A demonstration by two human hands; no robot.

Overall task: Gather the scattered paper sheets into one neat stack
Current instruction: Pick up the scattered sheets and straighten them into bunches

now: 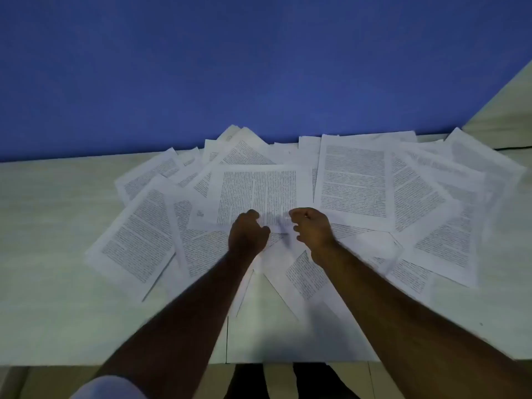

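Note:
Several printed white paper sheets (355, 180) lie scattered and overlapping across the pale table (51, 254), from the left-centre to the far right. One sheet (259, 191) lies square on top in the middle. My left hand (247, 234) rests at that sheet's near edge with its fingers curled; whether it grips the paper is hidden. My right hand (312, 228) hovers just to the right of it, fingers bent and apart, nothing visibly in it. Both forearms reach in from the bottom of the view.
A blue wall (259, 67) rises right behind the table, and some sheets touch it. A pale wall or panel (506, 110) stands at the far right. The table's near edge (172, 364) runs across the bottom, with floor and dark legs below.

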